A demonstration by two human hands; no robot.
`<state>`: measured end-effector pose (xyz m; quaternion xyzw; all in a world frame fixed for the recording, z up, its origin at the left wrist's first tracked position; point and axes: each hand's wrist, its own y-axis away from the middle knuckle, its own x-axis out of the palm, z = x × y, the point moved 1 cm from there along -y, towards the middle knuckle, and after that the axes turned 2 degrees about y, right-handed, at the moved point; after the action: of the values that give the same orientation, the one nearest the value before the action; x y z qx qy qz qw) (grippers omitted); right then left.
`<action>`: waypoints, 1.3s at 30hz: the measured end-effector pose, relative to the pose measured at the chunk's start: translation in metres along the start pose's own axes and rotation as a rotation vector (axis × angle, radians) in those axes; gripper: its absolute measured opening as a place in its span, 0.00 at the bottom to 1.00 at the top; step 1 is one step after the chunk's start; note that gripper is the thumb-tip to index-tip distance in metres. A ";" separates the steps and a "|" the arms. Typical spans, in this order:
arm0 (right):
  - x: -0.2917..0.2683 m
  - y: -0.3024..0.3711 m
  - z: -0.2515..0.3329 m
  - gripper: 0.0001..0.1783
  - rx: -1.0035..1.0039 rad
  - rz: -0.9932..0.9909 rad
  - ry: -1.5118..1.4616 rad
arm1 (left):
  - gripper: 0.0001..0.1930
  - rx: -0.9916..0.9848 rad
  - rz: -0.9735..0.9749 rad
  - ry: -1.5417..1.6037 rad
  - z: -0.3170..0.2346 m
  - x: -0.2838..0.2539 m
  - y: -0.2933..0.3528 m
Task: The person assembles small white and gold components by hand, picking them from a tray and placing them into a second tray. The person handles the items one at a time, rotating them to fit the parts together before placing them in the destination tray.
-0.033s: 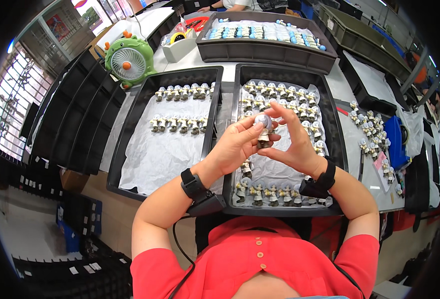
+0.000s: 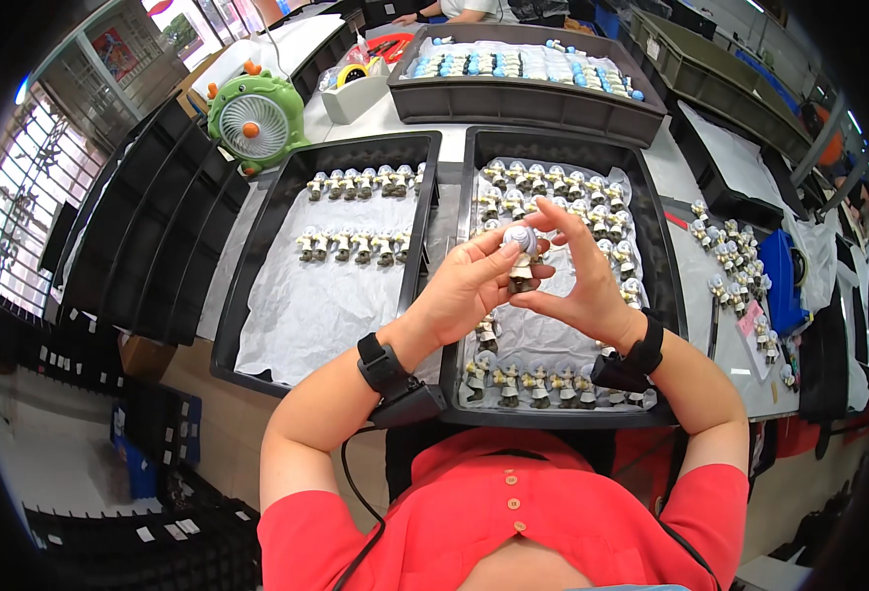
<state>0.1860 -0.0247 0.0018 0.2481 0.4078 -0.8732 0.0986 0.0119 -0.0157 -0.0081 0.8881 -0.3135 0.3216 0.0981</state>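
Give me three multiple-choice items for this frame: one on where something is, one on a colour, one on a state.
1. Where is the small figurine that both hands hold?
A. above the right black tray
B. above the green fan
C. on the floor

2. What colour is the desk fan?
A. red
B. green
C. black

3. How is the left black tray filled?
A. packed full
B. bare of figurines
C. two rows at its far end only

Key: 1 A, the left hand and right hand meet over the right black tray; 2 B, its housing is green with orange parts; 3 C, white paper shows below the two rows.
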 end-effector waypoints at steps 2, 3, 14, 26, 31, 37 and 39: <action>-0.001 -0.001 0.001 0.49 0.037 -0.007 -0.004 | 0.23 0.020 0.020 -0.006 -0.002 0.004 0.000; -0.001 0.000 -0.001 0.49 0.063 0.006 -0.011 | 0.23 0.030 0.030 -0.009 -0.003 0.005 0.000; -0.001 0.001 -0.011 0.41 0.082 0.062 -0.015 | 0.21 0.044 -0.022 0.035 0.003 -0.003 -0.001; -0.001 0.002 -0.013 0.41 0.139 0.083 -0.084 | 0.19 -0.002 0.021 0.057 0.004 -0.006 -0.002; -0.002 0.002 -0.013 0.41 0.123 0.075 -0.062 | 0.20 -0.008 0.039 0.061 0.006 -0.008 -0.003; -0.001 0.001 -0.013 0.39 0.093 0.060 -0.037 | 0.21 -0.031 0.057 0.083 0.008 -0.011 -0.003; -0.002 0.001 -0.012 0.39 0.125 0.066 -0.050 | 0.21 -0.035 0.052 0.090 0.008 -0.010 -0.003</action>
<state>0.1923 -0.0163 -0.0042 0.2453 0.3412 -0.8992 0.1218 0.0121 -0.0110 -0.0200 0.8624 -0.3374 0.3582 0.1190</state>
